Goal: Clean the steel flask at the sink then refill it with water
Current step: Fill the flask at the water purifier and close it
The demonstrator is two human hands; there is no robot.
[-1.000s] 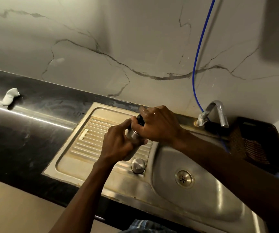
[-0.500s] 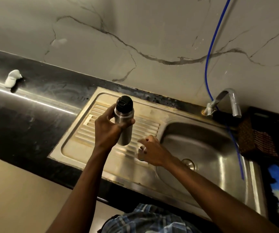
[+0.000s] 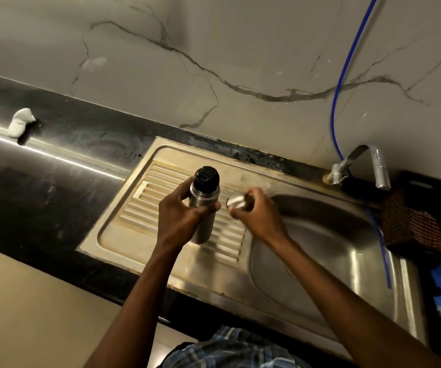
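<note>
My left hand (image 3: 180, 220) grips the steel flask (image 3: 204, 205) around its body and holds it upright above the ribbed drainboard (image 3: 145, 205). A black stopper (image 3: 206, 177) sits in the flask's neck. To the right of the flask, my right hand (image 3: 256, 215) holds the steel cap (image 3: 236, 202) in curled fingers, lifted off the drainboard. The cap is blurred by motion. The sink basin (image 3: 328, 245) lies to the right of both hands, with the tap (image 3: 373, 163) at its far right corner.
A blue hose (image 3: 346, 75) runs down the marble wall past the tap and into the basin. A dark woven basket (image 3: 421, 216) stands right of the sink. A white lump (image 3: 20, 122) lies on the black counter (image 3: 41, 181) at far left.
My right hand came off the flask's top, reached down to the steel cap on the drainboard, and has now lifted it beside the flask. The left hand kept holding the flask upright.
</note>
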